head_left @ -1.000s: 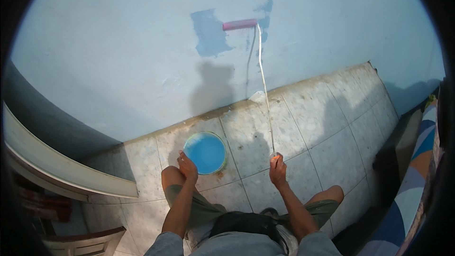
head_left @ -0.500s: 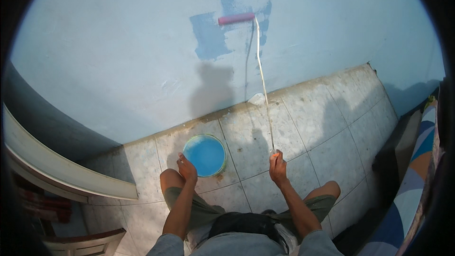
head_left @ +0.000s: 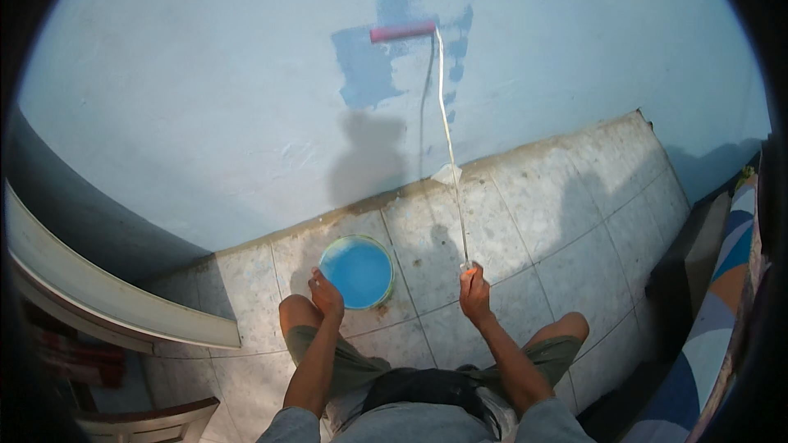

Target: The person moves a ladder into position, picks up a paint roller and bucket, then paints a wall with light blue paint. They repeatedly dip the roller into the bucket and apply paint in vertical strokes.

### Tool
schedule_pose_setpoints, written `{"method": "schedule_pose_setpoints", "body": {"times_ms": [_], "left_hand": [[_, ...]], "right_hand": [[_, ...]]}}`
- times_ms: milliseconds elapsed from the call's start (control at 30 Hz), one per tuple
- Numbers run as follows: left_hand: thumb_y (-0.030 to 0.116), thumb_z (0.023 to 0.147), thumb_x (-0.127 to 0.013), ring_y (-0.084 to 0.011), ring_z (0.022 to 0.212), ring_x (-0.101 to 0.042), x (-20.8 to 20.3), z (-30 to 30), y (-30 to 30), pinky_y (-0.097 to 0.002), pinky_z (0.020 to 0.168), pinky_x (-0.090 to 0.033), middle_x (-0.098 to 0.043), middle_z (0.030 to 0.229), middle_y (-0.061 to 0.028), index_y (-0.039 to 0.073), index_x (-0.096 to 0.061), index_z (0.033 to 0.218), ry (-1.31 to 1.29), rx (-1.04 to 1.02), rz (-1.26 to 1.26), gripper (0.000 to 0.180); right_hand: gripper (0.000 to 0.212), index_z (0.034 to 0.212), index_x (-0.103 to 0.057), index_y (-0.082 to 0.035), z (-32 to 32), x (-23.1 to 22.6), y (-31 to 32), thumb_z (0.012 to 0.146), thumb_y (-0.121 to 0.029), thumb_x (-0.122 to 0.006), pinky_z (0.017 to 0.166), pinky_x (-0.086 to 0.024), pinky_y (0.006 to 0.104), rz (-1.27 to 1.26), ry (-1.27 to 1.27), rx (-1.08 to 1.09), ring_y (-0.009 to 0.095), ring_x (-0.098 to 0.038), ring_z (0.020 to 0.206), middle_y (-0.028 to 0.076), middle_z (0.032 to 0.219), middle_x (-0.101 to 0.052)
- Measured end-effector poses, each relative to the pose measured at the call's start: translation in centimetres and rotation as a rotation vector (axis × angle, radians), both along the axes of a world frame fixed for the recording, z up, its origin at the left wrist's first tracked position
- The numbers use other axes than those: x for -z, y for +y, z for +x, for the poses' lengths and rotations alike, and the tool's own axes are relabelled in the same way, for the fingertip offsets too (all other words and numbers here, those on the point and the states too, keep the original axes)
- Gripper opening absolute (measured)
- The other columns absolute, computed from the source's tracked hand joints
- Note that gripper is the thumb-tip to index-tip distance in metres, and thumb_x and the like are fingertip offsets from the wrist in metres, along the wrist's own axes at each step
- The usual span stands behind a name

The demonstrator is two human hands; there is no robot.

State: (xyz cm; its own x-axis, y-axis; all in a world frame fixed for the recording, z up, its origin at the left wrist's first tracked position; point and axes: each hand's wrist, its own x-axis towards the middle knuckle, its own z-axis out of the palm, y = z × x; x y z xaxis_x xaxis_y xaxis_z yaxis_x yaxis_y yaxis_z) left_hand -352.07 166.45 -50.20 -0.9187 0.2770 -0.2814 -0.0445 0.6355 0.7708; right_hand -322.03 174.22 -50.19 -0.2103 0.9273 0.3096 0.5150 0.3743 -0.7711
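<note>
1. The right hand [head_left: 474, 295] is closed tight round the bottom end of a long white pole [head_left: 450, 156], fingers wrapped fully about it, arm stretched forward.
2. The left hand [head_left: 327, 295] holds nothing that I can make out; its fingers are curled and it rests just at the near rim of the paint bucket [head_left: 356, 271], by the left knee. Whether it touches the rim I cannot tell.
3. The pole runs up and away from the person to a paint roller [head_left: 402, 31] with a pinkish-red sleeve, lying crosswise against the pale blue wall [head_left: 205, 98].
4. Just below and beside the roller sit darker, fresher blue patches [head_left: 365, 66], so the step in hand looks like rolling colour onto the wall, with only a small area covered and most of it left.
5. The round bucket stands on the grey floor tiles [head_left: 558, 205], near the foot of the wall, full of bright blue paint.
6. A judgement: the next stroke calls for steady pressure along the pole to keep the roller flat, and a reload at the bucket once it runs thin.
</note>
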Motion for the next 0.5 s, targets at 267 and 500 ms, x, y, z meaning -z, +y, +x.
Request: {"method": "schedule_pose_setpoints", "body": {"times_ms": [267, 500], "left_hand": [[0.058, 0.088, -0.025, -0.0403, 0.096, -0.054, 1.3, -0.5, -0.1, -0.0453, 0.084, -0.04, -0.057, 0.102, -0.025, 0.0, -0.05, 0.111, 0.047, -0.007, -0.012, 0.068], [0.058, 0.088, -0.026, -0.0399, 0.096, -0.054, 0.1, 0.0, 0.2, -0.0447, 0.084, -0.04, -0.058, 0.101, -0.0251, -0.001, -0.05, 0.111, 0.057, 0.013, -0.031, 0.068]], "right_hand": [[0.033, 0.112, -0.037, 0.006, -2.4, -2.0, 1.8, 0.089, -0.016, -0.046, 0.058, -0.046, 0.0417, 0.018, -0.022, 0.014, 0.042, -0.058, 0.068, 0.022, 0.074, -0.056], [0.035, 0.112, -0.037, 0.006, 0.0, -0.8, 0.9, 0.088, -0.017, -0.049, 0.059, -0.047, 0.0424, -0.087, 0.005, 0.02, 0.042, -0.058, 0.071, 0.025, 0.079, -0.056]]}}
